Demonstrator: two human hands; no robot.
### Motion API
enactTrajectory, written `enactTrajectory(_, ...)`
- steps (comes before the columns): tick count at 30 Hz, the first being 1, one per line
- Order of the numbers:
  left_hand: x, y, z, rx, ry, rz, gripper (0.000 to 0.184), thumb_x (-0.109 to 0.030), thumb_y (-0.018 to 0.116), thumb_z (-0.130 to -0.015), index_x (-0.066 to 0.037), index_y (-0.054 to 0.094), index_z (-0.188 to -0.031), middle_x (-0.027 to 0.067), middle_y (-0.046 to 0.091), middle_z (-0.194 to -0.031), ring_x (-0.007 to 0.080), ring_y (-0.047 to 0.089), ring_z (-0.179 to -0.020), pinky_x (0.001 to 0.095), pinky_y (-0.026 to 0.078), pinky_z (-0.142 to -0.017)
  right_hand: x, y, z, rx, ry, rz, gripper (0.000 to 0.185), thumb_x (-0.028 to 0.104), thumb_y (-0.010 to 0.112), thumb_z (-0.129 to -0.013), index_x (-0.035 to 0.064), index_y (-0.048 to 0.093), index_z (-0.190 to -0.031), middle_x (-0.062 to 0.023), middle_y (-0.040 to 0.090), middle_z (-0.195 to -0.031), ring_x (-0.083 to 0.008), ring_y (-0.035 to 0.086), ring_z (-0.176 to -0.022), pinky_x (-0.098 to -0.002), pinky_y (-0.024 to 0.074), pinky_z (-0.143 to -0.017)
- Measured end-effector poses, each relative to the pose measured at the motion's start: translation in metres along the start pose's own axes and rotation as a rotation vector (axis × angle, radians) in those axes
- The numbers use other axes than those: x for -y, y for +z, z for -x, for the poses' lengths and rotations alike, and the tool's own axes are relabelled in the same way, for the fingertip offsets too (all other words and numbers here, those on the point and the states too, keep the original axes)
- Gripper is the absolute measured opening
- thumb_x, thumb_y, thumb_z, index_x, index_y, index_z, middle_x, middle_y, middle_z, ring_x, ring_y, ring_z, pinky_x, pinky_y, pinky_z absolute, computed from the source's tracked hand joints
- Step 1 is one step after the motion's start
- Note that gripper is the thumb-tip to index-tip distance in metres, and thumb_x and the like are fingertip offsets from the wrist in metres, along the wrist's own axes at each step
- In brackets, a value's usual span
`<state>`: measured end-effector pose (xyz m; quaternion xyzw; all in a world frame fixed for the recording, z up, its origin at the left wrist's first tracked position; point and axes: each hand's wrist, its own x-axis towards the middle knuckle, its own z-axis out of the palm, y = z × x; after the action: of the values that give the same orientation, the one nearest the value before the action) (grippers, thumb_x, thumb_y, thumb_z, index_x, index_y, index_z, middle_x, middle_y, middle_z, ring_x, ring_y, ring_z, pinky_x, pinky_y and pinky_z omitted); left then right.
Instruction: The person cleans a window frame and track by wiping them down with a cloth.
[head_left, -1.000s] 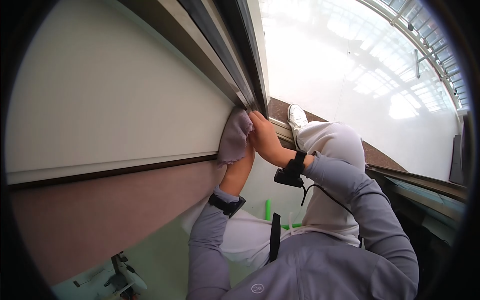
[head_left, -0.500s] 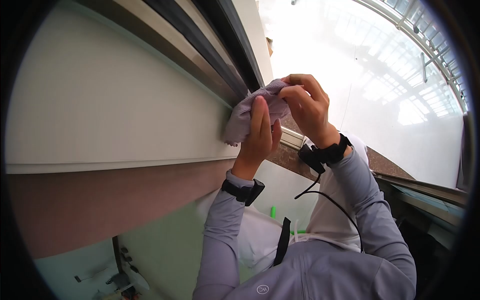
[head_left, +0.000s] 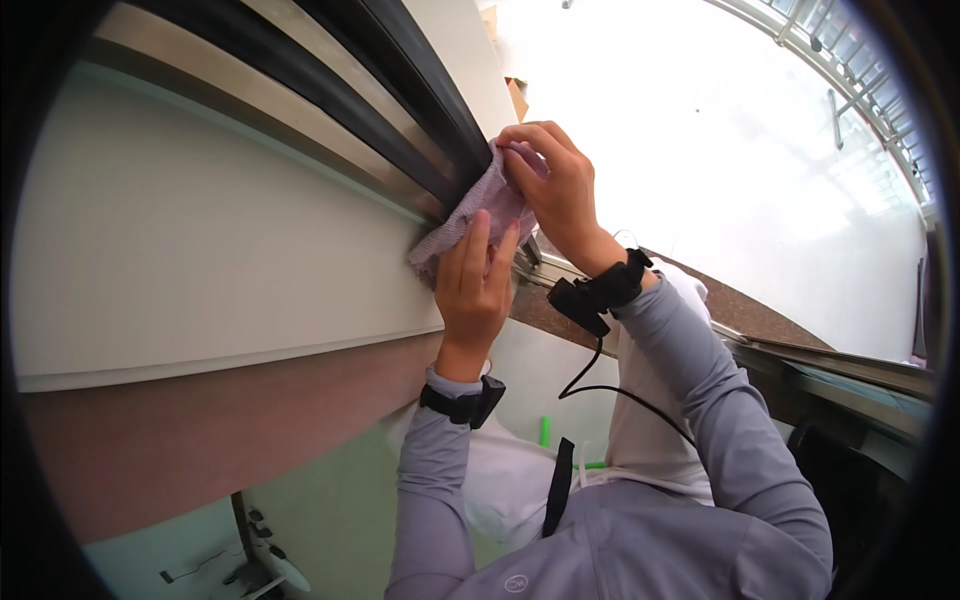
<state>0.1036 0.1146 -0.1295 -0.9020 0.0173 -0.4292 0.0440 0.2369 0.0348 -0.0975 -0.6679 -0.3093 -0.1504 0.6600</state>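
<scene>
A bunched, light purple cloth (head_left: 505,195) covers the end of a metal-and-black frame (head_left: 400,85) and touches it. The fingers of my right hand (head_left: 558,180) pinch the cloth's upper right part. Lower down, my left hand (head_left: 475,295) grips the cloth with fairly straight fingers pressed on it. Part of that grip is hidden in the folds. Black straps with small boxes circle both wrists, and a cable runs from the right one.
A white panel (head_left: 230,250) lies left of the frame, with a pinkish-brown strip (head_left: 230,420) below it. Metal track rails (head_left: 790,352) and a brown stone sill (head_left: 680,270) run at the right. Beyond them is a bright, glossy floor (head_left: 720,150) with a railing (head_left: 870,90).
Both hands and the cloth have shifted left in view, and the right hand a little upward. More of the frame shows, since the camera view has shifted too. The cloth looks more spread out.
</scene>
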Motion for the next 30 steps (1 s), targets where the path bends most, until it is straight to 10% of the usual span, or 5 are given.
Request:
enactTrajectory(8,0.003,0.014,0.011,-0.060,-0.018,0.036,0.036,-0.005,0.060,-0.080,-0.007,0.062,-0.116,0.0109,0.046,-0.135,0.0252,0.054,-0.107,0.0368,0.050,-0.080,-0.002,0.007,0.037,0.131,-0.057,0.112,0.040,0.007,0.060,-0.084,0.0057,0.051,-0.123,-0.0149,0.055,-0.118,-0.0328,0.062,-0.091,-0.0354,0.0511,-0.077)
enactTrajectory(14,-0.020,0.016,0.012,0.449,-0.243,-0.023,0.041,-0.013,0.058,-0.082,-0.003,0.057,-0.122,0.0109,0.035,-0.148,0.0210,0.055,-0.116,0.0373,0.050,-0.088,-0.018,0.005,0.028,0.368,0.080,0.127,0.042,0.009,0.062,-0.083,0.0005,0.044,-0.120,-0.0191,0.049,-0.115,-0.0394,0.058,-0.095,-0.0410,0.0502,-0.079)
enactTrajectory(15,-0.015,0.022,0.016,0.427,-0.148,-0.099,0.046,-0.020,0.065,-0.078,-0.006,0.056,-0.121,0.0181,0.032,-0.147,0.0242,0.066,-0.079,0.0351,0.055,-0.056,-0.023,0.007,0.031,0.380,0.099,0.155,0.042,0.009,0.062,-0.083,0.0000,0.044,-0.120,-0.0192,0.049,-0.114,-0.0393,0.058,-0.094,-0.0411,0.0502,-0.078)
enactTrajectory(30,-0.038,0.062,0.055,0.635,-0.327,0.024,0.072,-0.018,0.072,-0.072,0.006,0.041,-0.132,0.0301,0.027,-0.143,0.0360,0.056,-0.102,0.0421,0.047,-0.081,-0.068,0.024,0.066,0.590,0.259,0.343,0.033,0.009,0.058,-0.084,-0.0032,0.044,-0.112,-0.0226,0.051,-0.104,-0.0409,0.056,-0.093,-0.0413,0.0482,-0.079)
